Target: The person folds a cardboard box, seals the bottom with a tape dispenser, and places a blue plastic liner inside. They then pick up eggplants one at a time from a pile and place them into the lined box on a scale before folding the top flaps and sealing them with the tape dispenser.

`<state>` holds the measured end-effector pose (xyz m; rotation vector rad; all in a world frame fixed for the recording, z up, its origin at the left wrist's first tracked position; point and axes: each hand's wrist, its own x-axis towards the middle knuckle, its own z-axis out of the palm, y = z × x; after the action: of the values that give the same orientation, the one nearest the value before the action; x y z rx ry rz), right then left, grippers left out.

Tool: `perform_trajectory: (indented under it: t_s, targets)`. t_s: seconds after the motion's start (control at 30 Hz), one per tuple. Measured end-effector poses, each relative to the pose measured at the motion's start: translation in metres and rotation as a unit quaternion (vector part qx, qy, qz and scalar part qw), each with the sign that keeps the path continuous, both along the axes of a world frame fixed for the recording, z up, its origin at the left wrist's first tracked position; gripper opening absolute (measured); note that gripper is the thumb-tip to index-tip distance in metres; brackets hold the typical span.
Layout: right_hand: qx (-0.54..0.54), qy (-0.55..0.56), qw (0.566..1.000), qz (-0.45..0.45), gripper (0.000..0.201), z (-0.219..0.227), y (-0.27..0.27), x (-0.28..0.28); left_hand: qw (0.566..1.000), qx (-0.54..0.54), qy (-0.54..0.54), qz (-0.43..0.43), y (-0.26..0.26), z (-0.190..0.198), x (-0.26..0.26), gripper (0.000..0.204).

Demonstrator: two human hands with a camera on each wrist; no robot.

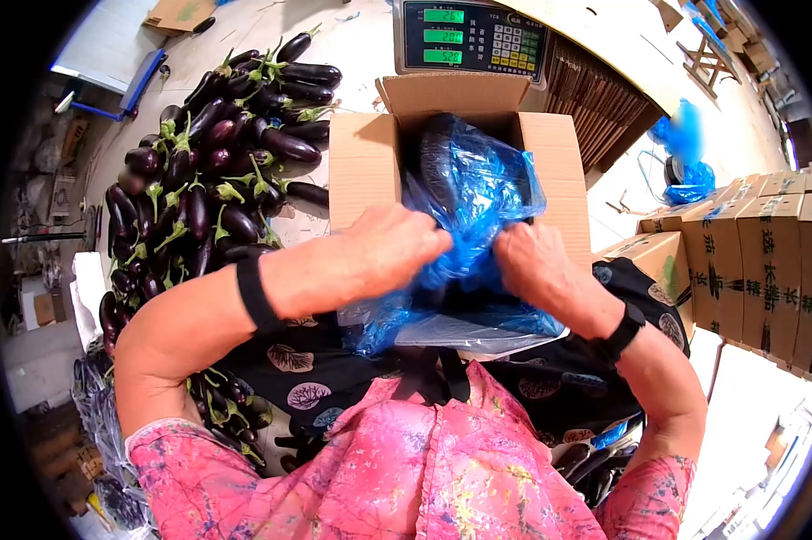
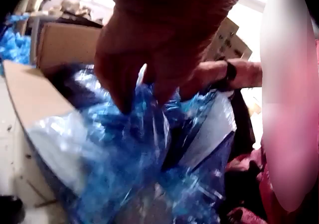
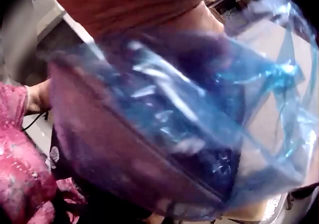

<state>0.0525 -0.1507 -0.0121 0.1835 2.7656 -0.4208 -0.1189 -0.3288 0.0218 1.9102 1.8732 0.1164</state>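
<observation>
An open cardboard box [image 1: 554,171] stands in front of the person, lined with a thin blue plastic bag [image 1: 487,193]. Dark eggplants [image 1: 437,162] show inside through the film. My left hand [image 1: 397,241] pinches a gathered bit of the bag over the box's near part. In the left wrist view, the film bunches below that hand's curled fingers [image 2: 119,92]. Across from it, my right hand [image 1: 543,265] grips the bag near the right side of the opening. Loose film [image 3: 174,109] hides most of the right fingers in the right wrist view. Part of the bag hangs over the near flap.
A large pile of eggplants [image 1: 217,162] lies to the left of the box. Behind the box is a digital scale [image 1: 469,40] with lit green displays. Flattened cartons [image 1: 595,103] are stacked at the back right, and packed printed boxes [image 1: 753,270] stand on the right.
</observation>
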Motion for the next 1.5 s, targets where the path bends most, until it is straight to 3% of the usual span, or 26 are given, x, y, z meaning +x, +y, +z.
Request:
perform_trajectory:
  t_s: [0.07, 0.13, 0.2, 0.27, 0.3, 0.37, 0.4, 0.43, 0.47, 0.53, 0.63, 0.73, 0.77, 0.83, 0.9, 1.0, 1.03, 1.13, 1.17, 1.27, 1.33, 1.4, 1.5]
  targets:
    - [0.032, -0.041, 0.997, -0.063, 0.007, -0.004, 0.012, -0.017, 0.992, 0.012, 0.126, 0.012, 0.009, -0.031, -0.028, 0.022]
    - [-0.096, 0.122, 0.971, -0.180, 0.013, -0.005, 0.057, -0.011, 0.959, 0.144, 0.199, 0.140, 0.018, -0.014, -0.056, 0.013]
    - [0.085, 0.353, 0.894, -0.263, 0.019, 0.030, 0.068, -0.013, 0.924, 0.188, 0.259, 0.211, 0.021, 0.001, -0.077, 0.021]
    - [0.166, 0.448, 0.867, -0.144, 0.024, 0.058, 0.063, -0.005, 0.913, 0.238, 0.254, 0.213, 0.019, 0.000, -0.089, 0.030]
    - [0.070, 0.417, 0.893, -0.157, 0.022, 0.064, 0.043, 0.000, 0.907, 0.261, 0.251, 0.217, 0.017, -0.002, -0.091, 0.035]
    - [-0.035, 0.263, 0.962, -0.065, 0.019, 0.058, 0.006, 0.008, 0.902, 0.328, 0.185, 0.212, 0.022, -0.005, -0.087, 0.042]
    - [-0.069, 0.210, 0.972, -0.078, 0.027, 0.053, -0.011, 0.004, 0.897, 0.360, 0.151, 0.207, 0.025, -0.007, -0.083, 0.046]
    - [-0.097, 0.163, 0.981, -0.046, 0.042, 0.048, -0.014, -0.001, 0.919, 0.335, 0.073, 0.196, 0.027, -0.002, -0.071, 0.050]
    - [-0.098, 0.165, 0.981, -0.020, 0.047, 0.022, -0.015, -0.007, 0.926, 0.334, 0.038, 0.172, 0.030, 0.004, -0.058, 0.045]
    - [-0.092, 0.104, 0.986, -0.088, 0.053, -0.010, -0.018, -0.027, 0.934, 0.330, -0.009, 0.134, 0.030, 0.015, -0.035, 0.038]
    - [-0.085, 0.104, 0.987, -0.091, 0.061, -0.030, -0.015, -0.041, 0.950, 0.289, -0.045, 0.111, 0.025, 0.020, -0.028, 0.025]
    - [-0.101, 0.040, 0.987, -0.114, 0.054, -0.031, -0.018, -0.045, 0.971, 0.207, -0.055, 0.108, 0.019, 0.003, -0.037, 0.022]
    - [-0.042, 0.026, 0.989, -0.139, 0.044, -0.028, -0.020, -0.046, 0.974, 0.199, -0.043, 0.104, 0.018, -0.001, -0.041, 0.023]
    - [-0.230, -0.062, 0.947, -0.213, 0.040, -0.023, -0.005, -0.052, 0.976, 0.192, -0.048, 0.097, 0.017, -0.007, -0.047, 0.024]
    - [-0.419, -0.124, 0.858, -0.269, 0.037, -0.013, 0.002, -0.060, 0.977, 0.183, -0.052, 0.096, 0.017, -0.014, -0.052, 0.026]
    - [-0.493, -0.113, 0.817, -0.275, 0.046, -0.001, 0.009, -0.057, 0.978, 0.176, -0.041, 0.102, 0.017, -0.023, -0.057, 0.027]
    - [-0.492, -0.146, 0.810, -0.283, 0.056, -0.006, 0.014, -0.052, 0.978, 0.177, -0.028, 0.107, 0.017, -0.026, -0.057, 0.026]
    - [-0.426, -0.079, 0.866, -0.249, 0.059, -0.023, 0.010, -0.036, 0.975, 0.188, -0.038, 0.111, 0.018, -0.029, -0.055, 0.024]
    - [-0.364, -0.031, 0.900, -0.237, 0.058, -0.034, 0.004, -0.034, 0.974, 0.191, -0.051, 0.107, 0.020, -0.030, -0.052, 0.022]
    - [-0.219, -0.026, 0.947, -0.232, 0.056, -0.019, -0.012, -0.041, 0.961, 0.231, -0.115, 0.099, 0.026, -0.013, -0.034, 0.020]
    - [-0.134, -0.070, 0.977, -0.152, 0.071, -0.007, -0.020, -0.053, 0.973, 0.194, -0.098, 0.073, 0.027, -0.013, -0.031, 0.018]
    - [-0.114, -0.063, 0.983, -0.132, 0.058, -0.018, -0.024, -0.054, 0.984, 0.147, -0.089, 0.049, 0.030, -0.017, -0.029, 0.016]
    - [-0.390, -0.047, 0.875, -0.283, 0.056, -0.041, -0.018, -0.048, 0.987, 0.132, -0.047, 0.081, 0.030, -0.032, -0.043, 0.014]
